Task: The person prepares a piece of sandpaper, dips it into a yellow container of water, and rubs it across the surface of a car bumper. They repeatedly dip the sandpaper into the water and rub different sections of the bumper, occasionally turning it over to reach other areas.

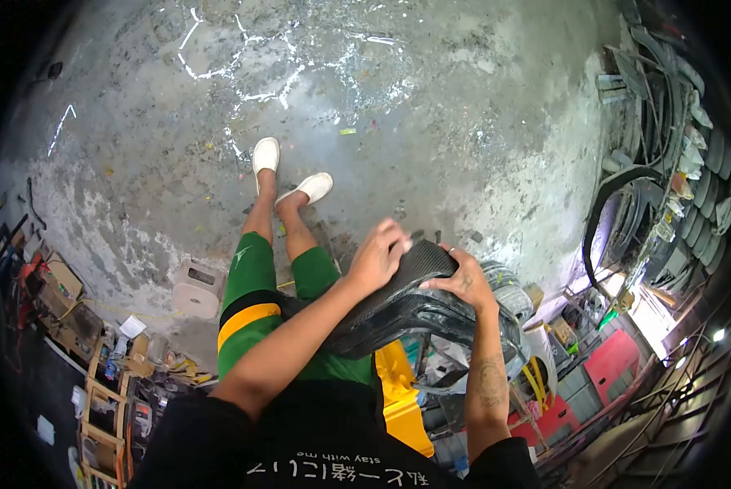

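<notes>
A large curved black part [382, 314] with a carbon-weave patterned end [426, 262] lies tilted across my lap and reaches to the right. My right hand [465, 285] grips that patterned end, with the thumb on the near side and the fingers over the far edge. My left hand [379, 259] is closed beside the far left edge of the patterned end, its fingers bent together. Something small and pale shows at the fingertips, too small to name. The underside of the part is hidden.
A pale plastic stool [197, 289] stands left of my legs. Yellow panels [402, 399] are near my right side. Wooden racks [104, 407] with clutter stand at lower left, black curved parts [614, 204] at right, and red panels [611, 365] at lower right.
</notes>
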Demonstrator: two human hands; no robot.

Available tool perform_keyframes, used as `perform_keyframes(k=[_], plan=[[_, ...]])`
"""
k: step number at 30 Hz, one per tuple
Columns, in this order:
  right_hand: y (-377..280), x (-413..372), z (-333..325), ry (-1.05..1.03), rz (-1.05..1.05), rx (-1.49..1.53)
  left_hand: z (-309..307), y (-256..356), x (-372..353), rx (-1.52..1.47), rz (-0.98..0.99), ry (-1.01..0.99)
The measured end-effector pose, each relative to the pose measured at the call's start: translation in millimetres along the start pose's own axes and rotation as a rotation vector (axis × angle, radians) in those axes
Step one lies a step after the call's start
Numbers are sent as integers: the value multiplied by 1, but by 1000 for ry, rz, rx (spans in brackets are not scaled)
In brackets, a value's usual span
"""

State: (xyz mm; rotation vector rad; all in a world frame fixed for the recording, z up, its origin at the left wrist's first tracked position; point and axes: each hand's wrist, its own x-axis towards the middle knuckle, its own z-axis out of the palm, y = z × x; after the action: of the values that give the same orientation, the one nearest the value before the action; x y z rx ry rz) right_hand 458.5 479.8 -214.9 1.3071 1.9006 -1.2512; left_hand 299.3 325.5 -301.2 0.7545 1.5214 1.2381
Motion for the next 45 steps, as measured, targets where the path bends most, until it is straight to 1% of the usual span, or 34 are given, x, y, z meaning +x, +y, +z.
perform_keyframes(k=[2, 4, 6, 7, 10, 11, 12, 14, 15, 16, 18, 19, 20, 22, 24, 25, 26, 27, 28, 30, 31, 33, 35, 38, 39, 40, 42, 43, 44, 45], plan=[[-3, -2, -3, 3, -1, 0, 5, -2, 8, 13, 11, 0], [-6, -5, -3, 28, -7, -58, -7, 28, -28, 6, 1, 18], [0, -9, -1, 23, -13, -39, -19, 37, -45, 11, -126, -65], [1, -2, 0, 26, -39, -22, -17, 33, -33, -15, -75, -34], [-8, -6, -3, 35, 0, -20, 5, -3, 15, -53, -101, -37], [-7, -6, -5, 8, 8, -9, 10, -4, 10, -10, -58, 20], [-7, -1, -7, 1, -4, -13, 4, 6, -2, -6, -58, 32], [-5, -3, -3, 11, -21, 5, -15, 37, -46, -39, -108, -43], [-3, -3, -1, 11, -49, -23, -18, 37, -56, -3, -150, -47], [-3, 3, -2, 14, -63, -28, -17, 32, -47, 2, -141, -35], [1, -1, 2, 17, -14, 57, -7, 16, -25, -40, -30, 34], [7, -1, 3, 10, 8, 59, -2, -1, -12, -62, -78, 29], [5, -2, 2, 7, 10, 59, -3, -18, -6, -63, -81, 29], [-3, -3, -1, 7, 32, 31, -10, -38, -7, -78, -292, 178], [2, 0, 3, 8, 7, 31, -28, -17, -39, -71, -240, 167], [5, -1, 5, 4, 9, 17, -32, -5, -56, -64, -183, 150], [5, 2, 4, -2, 7, 1, -31, 1, -68, -58, -127, 137], [5, 2, 3, -2, 9, 0, -26, 2, -72, -23, -128, 145], [5, 0, 4, 12, 4, 10, -22, -6, -65, -29, -134, 138], [3, -4, 6, 22, 12, 18, -15, -24, -27, -50, -79, 97], [-2, -7, 5, 22, 10, 2, -3, -33, -21, -102, -114, 118], [1, -4, 5, 27, -30, 2, -15, -15, -36, -105, -130, 110], [6, -7, 7, 25, -23, 1, -32, 5, -69, -77, -164, 91], [2, 4, 3, 42, -44, -6, -22, -9, -64, -140, -131, 96], [1, -6, 5, 36, -23, -7, -22, -12, -46, -100, -153, 53], [-1, -14, 5, 42, -4, -7, -15, -21, -30, -108, -173, 82], [-10, -6, -2, -24, 27, -81, -15, -23, -17, -21, -160, 117], [-8, -5, -6, -95, 83, 54, -21, -20, -24, 20, -104, 108], [1, -3, -7, -77, 86, 61, -31, -8, -30, 20, -91, 94], [15, -3, -7, -85, 31, 76, -40, 7, -37, -10, -117, 50]])
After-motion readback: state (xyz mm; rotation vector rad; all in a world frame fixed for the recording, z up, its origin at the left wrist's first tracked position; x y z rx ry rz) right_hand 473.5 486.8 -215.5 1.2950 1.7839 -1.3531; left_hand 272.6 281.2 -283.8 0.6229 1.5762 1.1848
